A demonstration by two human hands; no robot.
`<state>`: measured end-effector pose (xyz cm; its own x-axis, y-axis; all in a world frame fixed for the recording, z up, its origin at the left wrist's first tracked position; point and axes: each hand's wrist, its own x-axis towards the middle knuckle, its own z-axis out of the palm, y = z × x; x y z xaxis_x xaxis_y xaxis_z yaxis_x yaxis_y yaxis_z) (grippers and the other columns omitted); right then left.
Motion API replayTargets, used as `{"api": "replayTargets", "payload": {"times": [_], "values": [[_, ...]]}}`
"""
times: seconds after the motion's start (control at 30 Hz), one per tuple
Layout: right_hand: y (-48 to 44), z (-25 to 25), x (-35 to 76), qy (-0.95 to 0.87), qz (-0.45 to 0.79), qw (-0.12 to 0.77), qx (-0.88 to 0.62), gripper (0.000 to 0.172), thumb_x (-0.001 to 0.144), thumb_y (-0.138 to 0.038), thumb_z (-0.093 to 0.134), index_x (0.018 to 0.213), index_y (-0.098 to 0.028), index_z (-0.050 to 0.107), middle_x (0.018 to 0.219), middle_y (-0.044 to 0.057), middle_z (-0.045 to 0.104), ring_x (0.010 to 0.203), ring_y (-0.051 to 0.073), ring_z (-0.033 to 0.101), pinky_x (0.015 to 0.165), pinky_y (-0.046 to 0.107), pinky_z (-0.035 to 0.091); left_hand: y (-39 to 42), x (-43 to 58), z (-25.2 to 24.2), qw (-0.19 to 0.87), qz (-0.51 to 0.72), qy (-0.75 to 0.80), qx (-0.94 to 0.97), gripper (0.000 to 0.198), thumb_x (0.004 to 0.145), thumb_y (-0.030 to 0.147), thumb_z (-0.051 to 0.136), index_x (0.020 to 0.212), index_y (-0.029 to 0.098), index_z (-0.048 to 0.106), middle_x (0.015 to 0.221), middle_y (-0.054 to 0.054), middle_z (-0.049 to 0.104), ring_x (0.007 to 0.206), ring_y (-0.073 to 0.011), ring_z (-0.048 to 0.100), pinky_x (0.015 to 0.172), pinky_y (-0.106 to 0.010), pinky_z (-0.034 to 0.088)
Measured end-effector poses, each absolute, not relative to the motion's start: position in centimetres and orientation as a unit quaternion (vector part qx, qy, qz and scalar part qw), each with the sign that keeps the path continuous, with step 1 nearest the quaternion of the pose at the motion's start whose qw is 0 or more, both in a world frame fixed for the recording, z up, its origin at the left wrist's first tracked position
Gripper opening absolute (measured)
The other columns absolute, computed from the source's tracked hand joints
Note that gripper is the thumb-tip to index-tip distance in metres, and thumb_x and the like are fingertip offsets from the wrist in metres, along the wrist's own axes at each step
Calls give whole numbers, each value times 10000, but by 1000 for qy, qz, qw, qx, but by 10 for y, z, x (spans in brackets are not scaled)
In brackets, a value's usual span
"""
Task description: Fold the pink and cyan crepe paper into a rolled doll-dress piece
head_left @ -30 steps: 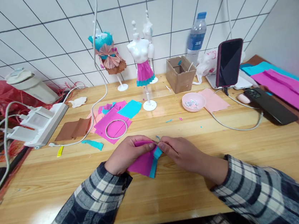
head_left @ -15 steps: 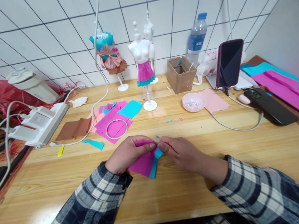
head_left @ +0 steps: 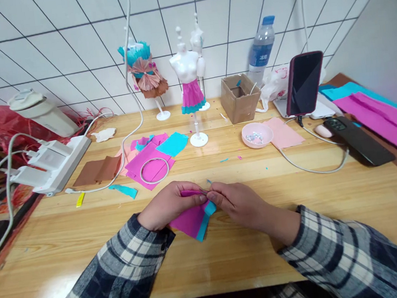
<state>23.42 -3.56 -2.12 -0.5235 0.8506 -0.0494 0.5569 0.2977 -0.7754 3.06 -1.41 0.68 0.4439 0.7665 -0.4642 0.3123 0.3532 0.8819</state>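
Above the front of the table, my left hand [head_left: 174, 203] is closed on a magenta crepe paper piece [head_left: 190, 221], thumb on top. A turquoise strip [head_left: 204, 225] runs along the right edge of that piece. My right hand [head_left: 239, 205] pinches its upper right corner, its thumb and forefinger almost meeting the left fingertips. Something thin and dark shows between the fingertips, too small to make out. Beyond my hands stands a small white dress-form mannequin [head_left: 185, 67] in a magenta skirt [head_left: 192, 94] with a turquoise hem.
Behind my left hand, a silvery ring [head_left: 153, 161] lies on magenta paper sheets [head_left: 136, 168]. A pink bowl [head_left: 269, 134] of small shiny bits, a cardboard box [head_left: 239, 108] and a propped phone [head_left: 306, 84] stand at the back right. A white power strip [head_left: 82, 148] lies left.
My right fingertips have shifted slightly left, closer to the left ones. The turquoise edge of the paper has folded and tilted a little.
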Motion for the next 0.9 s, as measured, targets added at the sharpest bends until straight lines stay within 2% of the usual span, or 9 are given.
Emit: {"api": "replayTargets", "payload": {"times": [0.4, 0.63, 0.73, 0.83, 0.9], "values": [[-36, -24, 233, -780, 394, 195, -447, 377, 1013, -476, 325, 834, -215, 531, 700, -26, 553, 660, 132, 502, 601, 253, 276, -12, 28, 5, 666, 178, 484, 539, 186, 749, 343, 750, 815, 169, 749, 781, -9, 746, 675, -130, 624, 647, -214, 455], [-27, -23, 237, -751, 386, 229, -484, 418, 1006, -505, 294, 760, -215, 466, 654, -32, 501, 619, 131, 450, 590, 258, 277, -13, 29, 8, 670, 188, 496, 519, 209, 724, 361, 764, 799, 167, 748, 742, -8, 727, 635, -130, 592, 608, -218, 438], [-24, -22, 239, -745, 403, 241, -474, 432, 1003, -513, 277, 749, -214, 459, 663, -26, 501, 641, 137, 468, 610, 263, 299, -14, 28, 8, 675, 194, 500, 507, 217, 712, 366, 774, 766, 160, 733, 709, -2, 711, 628, -128, 583, 621, -222, 440], [-25, -24, 239, -731, 419, 266, -468, 429, 1004, -502, 268, 792, -212, 502, 669, -27, 510, 647, 137, 479, 621, 270, 313, -15, 27, 7, 688, 215, 486, 494, 264, 719, 394, 768, 840, 163, 726, 725, -2, 707, 634, -129, 580, 621, -225, 437], [-26, -25, 238, -703, 434, 302, -475, 388, 987, -512, 324, 891, -213, 552, 670, -35, 509, 636, 134, 472, 610, 267, 318, -15, 26, 6, 687, 219, 483, 497, 288, 730, 419, 757, 846, 160, 712, 700, 5, 688, 609, -119, 557, 594, -219, 416]]}}
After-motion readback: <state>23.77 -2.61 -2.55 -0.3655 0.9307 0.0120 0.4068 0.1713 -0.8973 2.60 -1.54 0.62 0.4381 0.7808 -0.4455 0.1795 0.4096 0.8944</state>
